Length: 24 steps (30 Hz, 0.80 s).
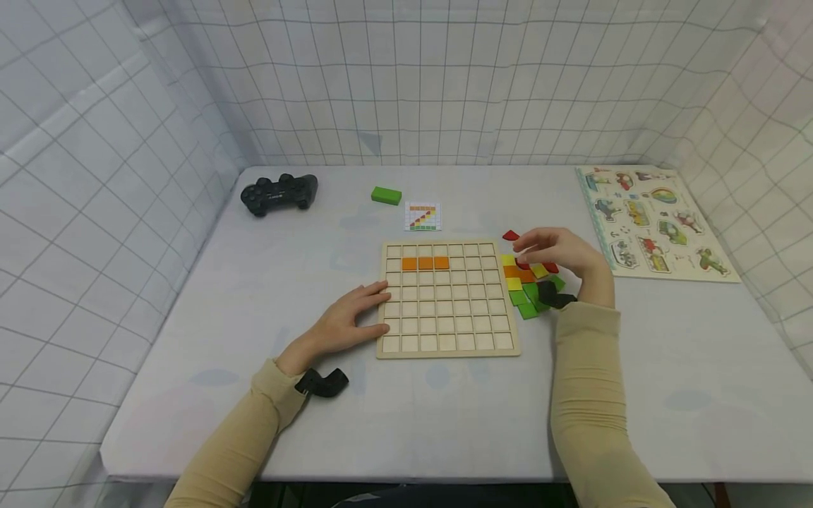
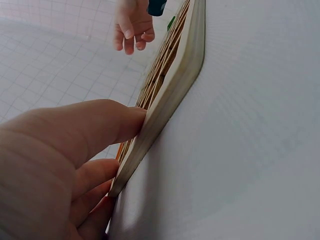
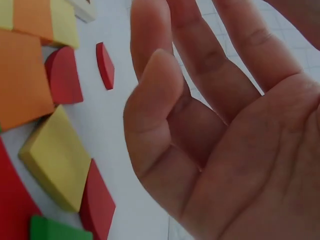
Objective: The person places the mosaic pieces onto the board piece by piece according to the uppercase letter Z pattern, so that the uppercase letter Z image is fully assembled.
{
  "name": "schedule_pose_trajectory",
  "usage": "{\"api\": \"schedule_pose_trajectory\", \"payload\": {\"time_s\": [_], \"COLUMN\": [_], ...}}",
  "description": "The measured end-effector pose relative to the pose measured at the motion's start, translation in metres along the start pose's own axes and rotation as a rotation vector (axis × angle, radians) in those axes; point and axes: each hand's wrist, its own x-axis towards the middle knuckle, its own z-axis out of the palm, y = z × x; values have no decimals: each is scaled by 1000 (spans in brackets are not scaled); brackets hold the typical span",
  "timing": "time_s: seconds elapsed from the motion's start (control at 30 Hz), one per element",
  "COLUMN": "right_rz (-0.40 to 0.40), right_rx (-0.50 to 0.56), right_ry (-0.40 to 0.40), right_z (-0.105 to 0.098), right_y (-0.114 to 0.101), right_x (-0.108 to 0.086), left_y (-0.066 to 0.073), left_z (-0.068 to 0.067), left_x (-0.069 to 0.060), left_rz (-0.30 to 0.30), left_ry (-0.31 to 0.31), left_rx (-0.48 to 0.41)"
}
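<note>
the left hand lies with fingers straight and spread, fingertips and thumb touching the near-left edge of one wooden grid board. across it, the right hand hovers palm-down, fingers loosely bent and apart, over a heap of coloured tiles too overlapped for me to count. three orange tiles sit in a row on the board, beyond the left fingertips. one red tile lies just past the right fingertips. farther out ahead of the left fingers: one pattern card, one green block, one black controller.
</note>
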Motion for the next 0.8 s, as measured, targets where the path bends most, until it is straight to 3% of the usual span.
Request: {"api": "schedule_pose_trajectory", "payload": {"time_s": [0.33,0.8], "right_rz": [30,57], "right_rx": [3,24], "right_ry": [-30,-91], "right_z": [-6,-6], "right_y": [18,21], "right_x": [-2,-6], "left_y": [-1,-3], "left_z": [0,1], "left_x": [0,0], "left_rz": [2,9], "left_ry": [1,5], "left_rx": [2,7]}}
